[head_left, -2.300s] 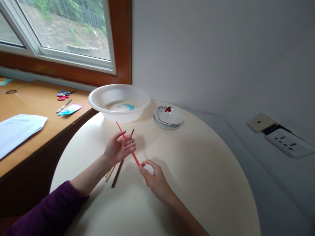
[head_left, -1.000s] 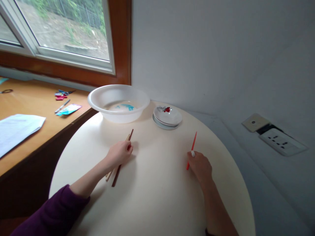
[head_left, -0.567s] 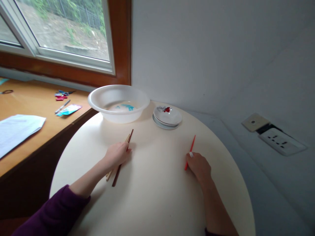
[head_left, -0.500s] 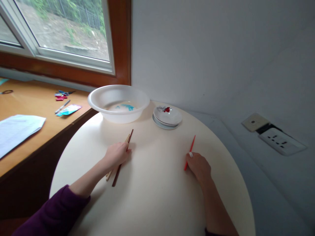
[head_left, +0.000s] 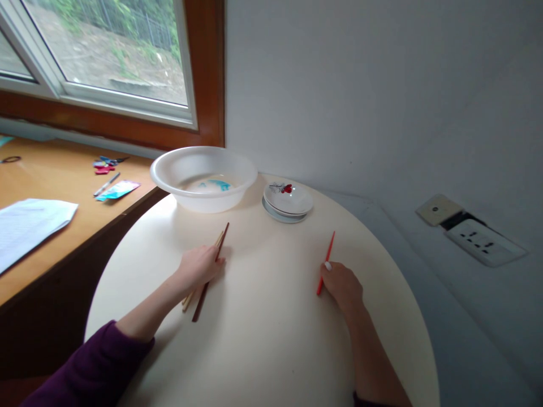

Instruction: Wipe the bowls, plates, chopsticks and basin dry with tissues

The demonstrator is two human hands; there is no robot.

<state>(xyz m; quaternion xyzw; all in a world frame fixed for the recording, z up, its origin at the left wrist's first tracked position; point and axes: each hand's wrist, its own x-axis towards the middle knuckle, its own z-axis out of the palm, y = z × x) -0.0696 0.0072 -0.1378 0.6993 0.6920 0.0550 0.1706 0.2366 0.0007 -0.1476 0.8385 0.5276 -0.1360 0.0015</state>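
My left hand (head_left: 201, 264) is closed around a few chopsticks over the left half of the round white table (head_left: 271, 339). One is a dark brown chopstick (head_left: 201, 303); beside it are lighter wooden chopsticks (head_left: 186, 303), partly hidden by the hand. On the right, my right hand (head_left: 343, 284) pinches a red chopstick (head_left: 330, 246), whose thin tip points away from me. Its thick end shows just below the thumb. Whether the chopsticks touch the tabletop I cannot tell.
A translucent white basin (head_left: 203, 195) with some liquid and a blue patch inside stands at the table's back left. Right of it sit stacked small dishes (head_left: 292, 200), the top one with a red flower. The wooden desk (head_left: 55, 164) holds papers (head_left: 36, 226), a pen and a packet.
The red chopstick has shifted very slightly to the left in my right hand. My left hand and its chopsticks are almost unmoved.
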